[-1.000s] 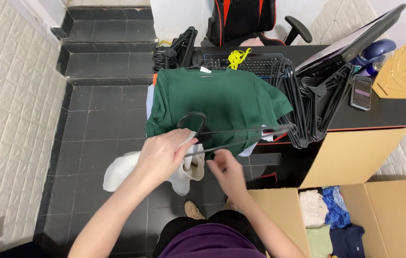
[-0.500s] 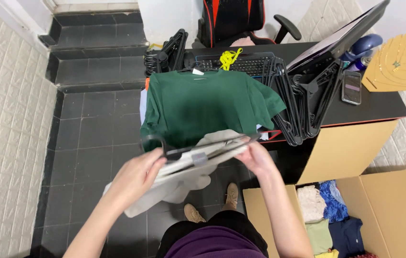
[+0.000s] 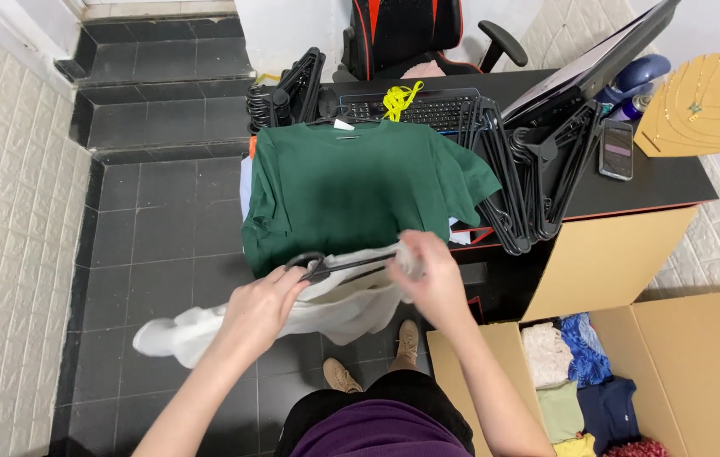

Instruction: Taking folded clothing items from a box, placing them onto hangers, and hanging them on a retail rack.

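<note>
**Cream garment held on a black hanger above a dark tiled floor**

Dark square floor tiles (image 3: 165,228) filled the left of the view, bordered by a pale brick-patterned wall (image 3: 4,220) and a dark step at the top. Low on the left, the loose end of a cream garment (image 3: 207,326) hung over the tiles. The left hand (image 3: 262,305) came next, its grip closed around the hook end of a black hanger (image 3: 334,267) and the cloth bunched beneath it. The hanger lay nearly level, running rightward across the top of the garment to the right hand (image 3: 432,279), whose fingers were pinched on the cloth at the hanger's far end. Both hands were held just in front of the near edge of a black desk (image 3: 664,190).

On that desk, directly beyond the hands, a dark green t-shirt (image 3: 360,186) lay spread flat, its hem hanging over the edge. Behind it sat a black keyboard (image 3: 436,110) with a yellow cord on top, and a stack of black hangers (image 3: 284,89) to its left. Further right stood a larger bunch of black hangers (image 3: 537,178), then a phone (image 3: 615,149) lying face up. At bottom right, an open cardboard box (image 3: 681,355) held folded clothes in cream, blue, green and navy.
</note>
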